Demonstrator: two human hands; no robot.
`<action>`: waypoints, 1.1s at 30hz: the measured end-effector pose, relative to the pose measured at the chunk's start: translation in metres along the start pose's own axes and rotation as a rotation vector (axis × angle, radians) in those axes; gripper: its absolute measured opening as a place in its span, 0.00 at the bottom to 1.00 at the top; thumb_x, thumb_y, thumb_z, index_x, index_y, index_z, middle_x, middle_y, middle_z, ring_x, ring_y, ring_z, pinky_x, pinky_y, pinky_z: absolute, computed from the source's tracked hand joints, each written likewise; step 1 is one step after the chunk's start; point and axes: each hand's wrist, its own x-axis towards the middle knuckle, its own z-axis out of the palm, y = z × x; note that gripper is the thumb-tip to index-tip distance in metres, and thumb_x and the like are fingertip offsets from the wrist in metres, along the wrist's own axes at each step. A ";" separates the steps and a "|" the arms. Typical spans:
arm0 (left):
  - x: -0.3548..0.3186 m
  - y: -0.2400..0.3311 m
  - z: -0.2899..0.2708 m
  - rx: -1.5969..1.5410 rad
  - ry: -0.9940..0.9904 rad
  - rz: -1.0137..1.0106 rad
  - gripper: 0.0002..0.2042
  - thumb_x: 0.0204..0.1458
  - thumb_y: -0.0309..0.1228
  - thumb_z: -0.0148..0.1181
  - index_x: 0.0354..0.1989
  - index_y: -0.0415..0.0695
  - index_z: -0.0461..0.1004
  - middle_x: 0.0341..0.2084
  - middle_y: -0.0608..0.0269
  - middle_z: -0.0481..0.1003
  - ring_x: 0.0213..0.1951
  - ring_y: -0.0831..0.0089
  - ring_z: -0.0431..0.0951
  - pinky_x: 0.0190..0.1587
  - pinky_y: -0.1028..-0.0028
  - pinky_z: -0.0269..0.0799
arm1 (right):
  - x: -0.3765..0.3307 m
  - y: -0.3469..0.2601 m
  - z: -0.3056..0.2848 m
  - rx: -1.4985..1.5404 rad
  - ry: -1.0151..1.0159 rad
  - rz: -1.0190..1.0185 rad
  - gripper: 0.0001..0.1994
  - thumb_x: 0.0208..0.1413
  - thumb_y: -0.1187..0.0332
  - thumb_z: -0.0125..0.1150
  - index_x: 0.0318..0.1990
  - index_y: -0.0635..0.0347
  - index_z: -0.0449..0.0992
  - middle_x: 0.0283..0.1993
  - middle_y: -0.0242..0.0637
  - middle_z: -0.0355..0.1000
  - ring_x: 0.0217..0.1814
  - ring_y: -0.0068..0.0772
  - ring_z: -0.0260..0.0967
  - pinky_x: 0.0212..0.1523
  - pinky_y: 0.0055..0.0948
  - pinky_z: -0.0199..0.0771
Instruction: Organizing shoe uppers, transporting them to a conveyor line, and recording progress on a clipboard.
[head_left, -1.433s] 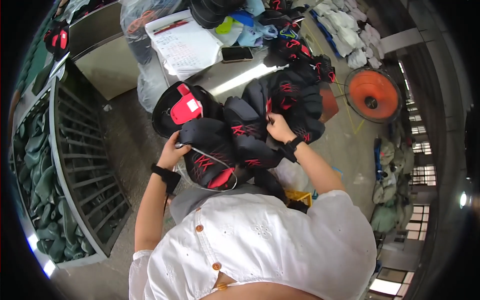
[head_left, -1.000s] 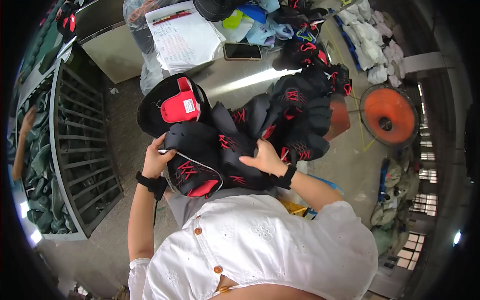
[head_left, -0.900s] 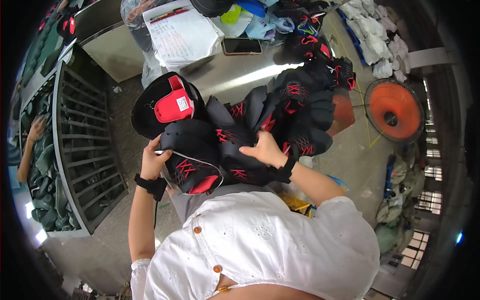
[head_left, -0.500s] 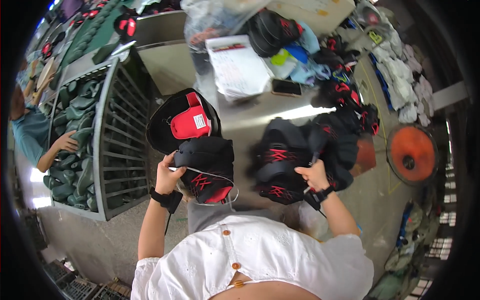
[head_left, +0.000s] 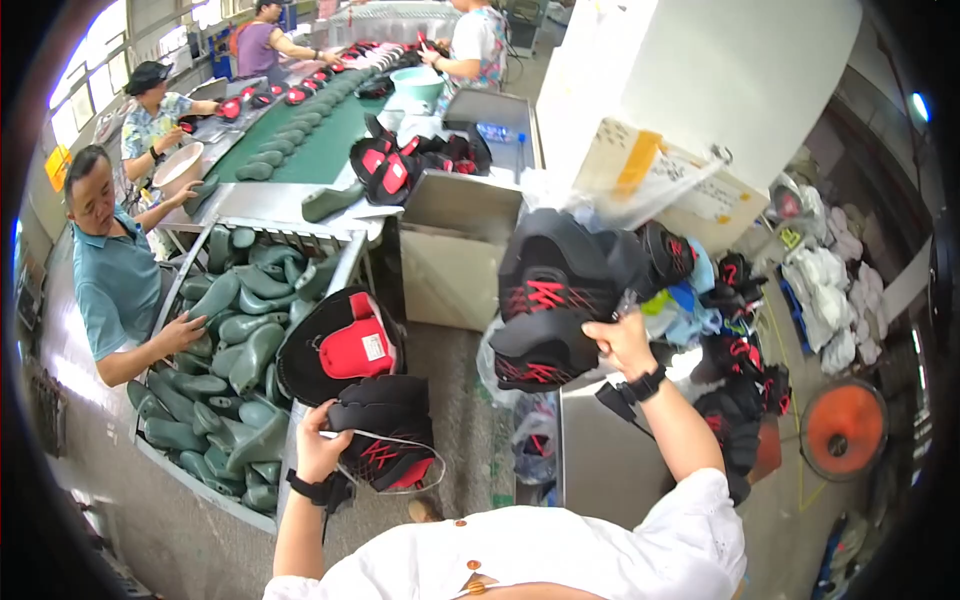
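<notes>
Black laced shoes [head_left: 545, 338] in your right hand [head_left: 625, 345], another black shoe [head_left: 385, 408] in your left hand [head_left: 318, 452]
Your right hand grips the stacked shoes by their right side, raised in front of you, with a metal table [head_left: 605, 450] lower in view; your left, thumb and fingers closed, pinches the other shoe's edge, a white cord [head_left: 398, 440] looping over it. Just above that shoe, a black piece [head_left: 300, 350] shows its red inside. Farther left, green foot-shaped forms [head_left: 240, 355] fill a metal crate [head_left: 235, 508], a teal-shirted co-worker [head_left: 118, 300] beside it
</notes>
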 end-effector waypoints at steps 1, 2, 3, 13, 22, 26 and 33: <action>0.014 -0.002 -0.011 -0.032 0.037 -0.004 0.23 0.32 0.21 0.62 0.43 0.33 0.71 0.30 0.64 0.68 0.32 0.77 0.73 0.37 0.79 0.68 | 0.027 0.000 0.017 0.034 -0.026 0.012 0.11 0.36 0.82 0.65 0.31 0.66 0.73 0.24 0.30 0.70 0.13 0.15 0.59 0.11 0.14 0.56; 0.029 -0.001 -0.021 -0.060 0.075 -0.008 0.23 0.32 0.21 0.61 0.43 0.33 0.71 0.31 0.64 0.68 0.32 0.77 0.73 0.38 0.79 0.68 | 0.055 0.000 0.033 0.071 -0.056 0.025 0.11 0.36 0.82 0.65 0.30 0.66 0.73 0.24 0.30 0.71 0.13 0.15 0.59 0.11 0.14 0.55; 0.048 0.002 -0.028 -0.093 0.098 0.008 0.23 0.33 0.20 0.61 0.44 0.32 0.70 0.31 0.65 0.68 0.32 0.77 0.73 0.39 0.79 0.67 | 0.080 -0.001 0.047 0.066 -0.069 0.008 0.10 0.36 0.81 0.65 0.29 0.65 0.74 0.24 0.30 0.71 0.12 0.15 0.58 0.11 0.14 0.55; 0.312 0.074 -0.015 -0.193 0.113 0.198 0.19 0.40 0.20 0.57 0.45 0.33 0.69 0.34 0.68 0.71 0.34 0.81 0.70 0.39 0.82 0.66 | 0.412 -0.051 0.120 -0.308 0.076 -0.258 0.09 0.32 0.78 0.68 0.16 0.69 0.71 0.14 0.34 0.67 0.10 0.21 0.59 0.11 0.24 0.56; 0.506 0.110 0.027 -0.162 0.145 0.136 0.21 0.38 0.22 0.59 0.45 0.30 0.69 0.34 0.61 0.73 0.36 0.78 0.72 0.39 0.80 0.69 | 0.650 0.033 0.142 -1.221 -0.049 -0.185 0.12 0.27 0.73 0.64 0.25 0.68 0.75 0.29 0.55 0.72 0.37 0.51 0.72 0.37 0.39 0.72; 0.573 0.097 0.048 -0.077 0.123 0.160 0.21 0.38 0.21 0.59 0.45 0.30 0.69 0.36 0.60 0.73 0.36 0.78 0.73 0.38 0.80 0.69 | 0.699 0.150 0.112 -1.347 0.201 -0.258 0.07 0.37 0.77 0.51 0.25 0.62 0.77 0.28 0.52 0.72 0.36 0.49 0.71 0.40 0.41 0.70; 0.681 0.054 0.054 -0.370 0.065 0.026 0.18 0.42 0.21 0.56 0.45 0.30 0.68 0.32 0.61 0.73 0.33 0.80 0.71 0.37 0.82 0.68 | 0.691 0.176 0.115 -1.330 0.027 -0.357 0.09 0.39 0.75 0.51 0.29 0.62 0.76 0.29 0.50 0.72 0.36 0.50 0.71 0.39 0.43 0.69</action>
